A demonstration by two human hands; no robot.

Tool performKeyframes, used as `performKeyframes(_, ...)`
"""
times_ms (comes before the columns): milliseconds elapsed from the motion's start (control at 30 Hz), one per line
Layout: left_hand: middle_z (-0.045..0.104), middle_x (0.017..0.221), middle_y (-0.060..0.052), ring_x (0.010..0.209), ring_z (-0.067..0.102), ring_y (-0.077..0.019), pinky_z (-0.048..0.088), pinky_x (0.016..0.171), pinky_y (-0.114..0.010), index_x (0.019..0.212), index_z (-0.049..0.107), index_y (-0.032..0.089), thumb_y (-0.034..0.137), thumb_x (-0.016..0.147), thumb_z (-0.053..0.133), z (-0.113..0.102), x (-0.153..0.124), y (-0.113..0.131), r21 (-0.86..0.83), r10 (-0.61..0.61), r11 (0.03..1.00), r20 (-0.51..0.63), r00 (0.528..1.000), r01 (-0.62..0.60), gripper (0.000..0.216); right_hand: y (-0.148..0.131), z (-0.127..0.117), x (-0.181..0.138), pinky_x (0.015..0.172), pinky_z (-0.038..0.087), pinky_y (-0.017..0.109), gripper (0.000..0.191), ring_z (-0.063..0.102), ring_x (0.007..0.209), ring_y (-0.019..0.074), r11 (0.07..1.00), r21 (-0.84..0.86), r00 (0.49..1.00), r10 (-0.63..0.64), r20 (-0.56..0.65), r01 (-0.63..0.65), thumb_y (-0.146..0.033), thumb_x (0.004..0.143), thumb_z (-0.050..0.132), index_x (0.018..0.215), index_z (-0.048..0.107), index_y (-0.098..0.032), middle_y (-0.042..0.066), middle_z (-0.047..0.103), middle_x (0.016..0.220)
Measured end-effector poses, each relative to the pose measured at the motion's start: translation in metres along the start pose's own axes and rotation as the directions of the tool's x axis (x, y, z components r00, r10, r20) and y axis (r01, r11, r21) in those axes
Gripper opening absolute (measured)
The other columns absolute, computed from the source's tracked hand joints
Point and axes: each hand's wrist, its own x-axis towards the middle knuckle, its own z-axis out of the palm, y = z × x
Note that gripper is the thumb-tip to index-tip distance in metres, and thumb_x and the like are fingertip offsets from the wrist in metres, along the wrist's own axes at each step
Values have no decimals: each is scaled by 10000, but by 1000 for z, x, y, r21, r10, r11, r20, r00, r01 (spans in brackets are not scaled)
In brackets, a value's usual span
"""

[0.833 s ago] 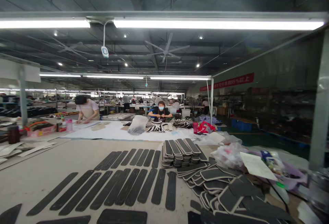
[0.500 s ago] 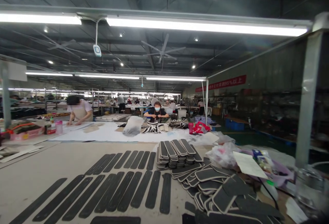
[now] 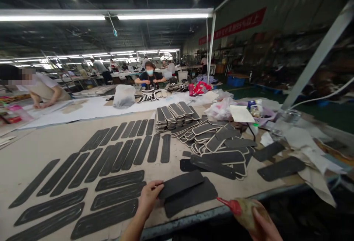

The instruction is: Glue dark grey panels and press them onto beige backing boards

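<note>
My left hand pinches the left end of a dark flat strip, which lies over a second dark strip at the near edge of the table. My right hand is closed round a squeeze bottle with a red nozzle, held just off the table's edge and pointing left toward the strips. Several dark strips lie in rows on the tabletop to the left.
Stacks of dark pieces and a loose heap sit mid-table. Plastic bags, paper and a cable clutter the right side. Across the table one person sits and another person leans over white sheets.
The view has dropped from the hall toward the table's near edge. Both my hands have come into sight, the left on a dark strip, the right with the bottle.
</note>
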Motion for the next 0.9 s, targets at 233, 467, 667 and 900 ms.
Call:
performKeyframes(233, 655, 777, -23, 545, 546, -119, 454, 514, -242, 1098, 672, 131, 411, 633, 684, 22, 3, -10, -50, -44, 998, 37, 998, 46, 543, -3, 48, -5, 597, 533, 232, 594, 609, 705, 191, 937, -290, 980, -192, 48, 197, -529, 612, 827, 1027, 540, -214, 23, 641, 827)
performKeyframes(467, 582, 645, 50, 535, 548, -112, 415, 489, -201, 1092, 591, 180, 260, 669, 676, 6, 0, -25, -3, -71, 997, 41, 997, 71, 439, 7, 91, -5, 598, 471, 245, 215, 554, 697, 172, 423, -520, 667, -546, 507, 742, -404, 861, 636, 903, 558, -208, 24, 559, 816)
performKeyframes(667, 549, 603, 71, 505, 551, -111, 386, 458, -191, 993, 527, 195, 243, 727, 605, 6, -3, -33, 6, -87, 996, 26, 996, 87, 281, 16, 123, 2, 652, 445, 278, 79, 524, 745, 179, 220, -381, 436, -558, 706, 898, -264, 913, 563, 872, 528, -206, 32, 519, 807)
performKeyframes(900, 508, 620, 76, 471, 532, -109, 417, 448, -207, 972, 477, 211, 285, 753, 591, 19, -17, -32, -32, -82, 996, -50, 995, 80, 258, 30, 150, -1, 615, 463, 269, 74, 517, 707, 167, 172, -230, 285, -467, 837, 958, -137, 900, 501, 895, 521, -208, 30, 500, 794)
